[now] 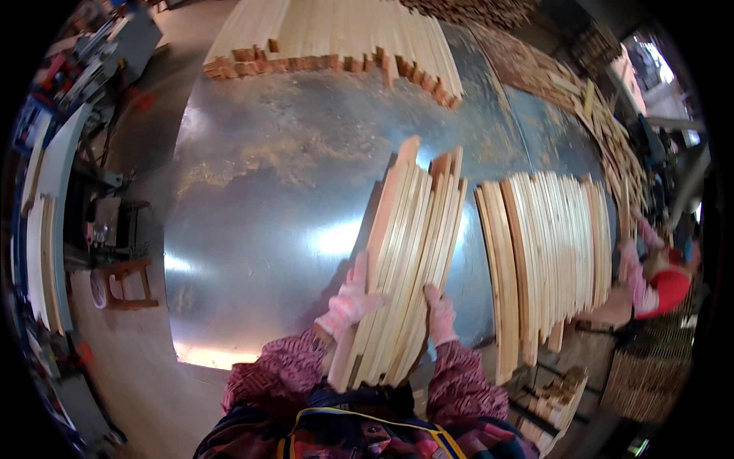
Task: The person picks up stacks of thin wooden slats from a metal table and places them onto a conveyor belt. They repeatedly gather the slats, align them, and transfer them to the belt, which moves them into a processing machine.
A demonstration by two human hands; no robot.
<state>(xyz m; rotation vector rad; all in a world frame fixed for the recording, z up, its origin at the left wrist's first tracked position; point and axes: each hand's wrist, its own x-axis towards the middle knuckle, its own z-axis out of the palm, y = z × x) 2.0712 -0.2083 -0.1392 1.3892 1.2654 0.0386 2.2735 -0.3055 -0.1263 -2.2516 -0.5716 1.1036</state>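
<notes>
So the person has a bundle of pale wood strips (409, 268) right in front of them, lengthwise on a shiny metal desk (252, 252), squeezed between both gloved hands. The left hand (352, 302) is pinching the bundle's left side, fingers straight along the outer strip and thumb over the top. The right hand (441, 315) is pinching the right side, thumb up top too; its other fingers are mostly hidden. The strip ends at the far side are pretty uneven.

Container-wise, there's a crate-like holder (568, 417) at lower right, with short wood pieces (547, 405) inside. Can't really make out how it's built.

A row of strips (550, 245) sits just right of the bundle, and a wide pile of strips (336, 30) is at the desk's far end. Another person (664, 291) in red is over on the right.
</notes>
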